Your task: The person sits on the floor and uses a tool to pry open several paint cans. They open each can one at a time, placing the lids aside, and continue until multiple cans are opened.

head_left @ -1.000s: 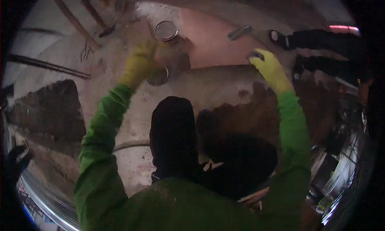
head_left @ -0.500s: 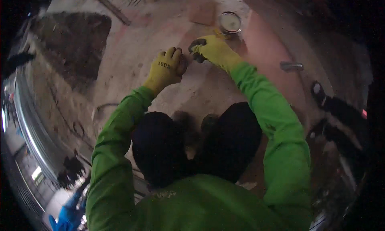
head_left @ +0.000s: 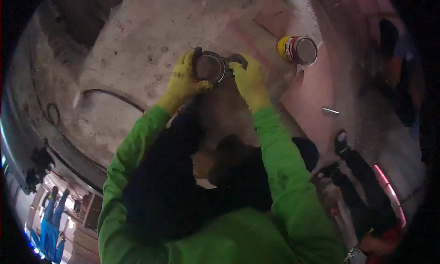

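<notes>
My left hand (head_left: 183, 78), in a yellow glove with dark fingertips, is closed on the left side of a round ring-like piece (head_left: 211, 68) with a shiny metal rim and a dark brown middle. Whether that middle is solid or see-through I cannot tell. On the opposite side of the rim, my right hand (head_left: 247, 76), gloved the same way, has its fingers curled in against the edge. Both hands hold the piece above the dusty floor, beyond my knees.
A yellow, red and white can (head_left: 298, 50) lies at the far right. Nearer stands or lies a small metal cylinder (head_left: 330, 110). A black cable (head_left: 114, 95) curves along the left. Other people's dark-clothed legs (head_left: 357, 181) are at right; a person in blue (head_left: 49, 227) is at lower left.
My right hand has come over to the round piece, which now faces up with its rim showing. My view has shifted, so the can and cylinder sit farther right and lower.
</notes>
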### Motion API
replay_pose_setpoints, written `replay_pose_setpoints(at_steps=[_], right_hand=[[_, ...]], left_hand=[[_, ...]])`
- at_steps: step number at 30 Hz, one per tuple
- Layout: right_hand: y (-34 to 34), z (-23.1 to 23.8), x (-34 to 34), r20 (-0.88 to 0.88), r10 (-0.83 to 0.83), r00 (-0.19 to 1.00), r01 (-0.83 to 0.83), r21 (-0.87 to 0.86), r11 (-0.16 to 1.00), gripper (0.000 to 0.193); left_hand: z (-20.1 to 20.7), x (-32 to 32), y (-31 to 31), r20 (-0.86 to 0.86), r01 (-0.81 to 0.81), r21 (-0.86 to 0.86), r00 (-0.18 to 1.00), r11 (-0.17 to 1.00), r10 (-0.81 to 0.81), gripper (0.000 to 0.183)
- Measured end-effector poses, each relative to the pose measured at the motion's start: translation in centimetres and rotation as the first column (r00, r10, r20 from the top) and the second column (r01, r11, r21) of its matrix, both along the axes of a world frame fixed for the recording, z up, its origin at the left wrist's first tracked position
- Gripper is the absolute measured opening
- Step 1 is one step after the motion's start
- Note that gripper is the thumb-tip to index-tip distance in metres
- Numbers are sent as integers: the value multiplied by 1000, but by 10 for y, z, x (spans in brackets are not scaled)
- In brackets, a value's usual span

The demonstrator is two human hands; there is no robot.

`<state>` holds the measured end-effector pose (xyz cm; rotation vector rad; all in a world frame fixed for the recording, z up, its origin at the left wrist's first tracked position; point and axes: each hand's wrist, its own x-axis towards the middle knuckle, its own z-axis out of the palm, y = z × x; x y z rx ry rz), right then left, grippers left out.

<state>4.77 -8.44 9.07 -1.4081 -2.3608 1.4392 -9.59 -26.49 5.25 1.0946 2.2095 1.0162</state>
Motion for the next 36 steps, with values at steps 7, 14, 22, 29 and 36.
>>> replay_pose_setpoints(at_steps=[7,14,22,29,36], right_hand=[[8,20,-21,-45,149,988,-153,-97,984,44],[8,24,-11,49,239,970,-240,22,971,31],[-8,41,-26,236,513,825,-557,487,672,33],[-2,18,-15,119,332,936,-353,268,896,27],[38,-36,4,83,-223,971,202,-783,588,19]], left_hand=[[7,1,-2,110,-152,111,984,982,140,101],[-3,2,-8,95,-156,158,985,975,143,100],[-6,5,-8,86,-157,108,985,982,148,101],[-5,7,-4,162,-178,94,973,980,162,96],[-5,6,-3,168,-127,154,981,980,101,98]])
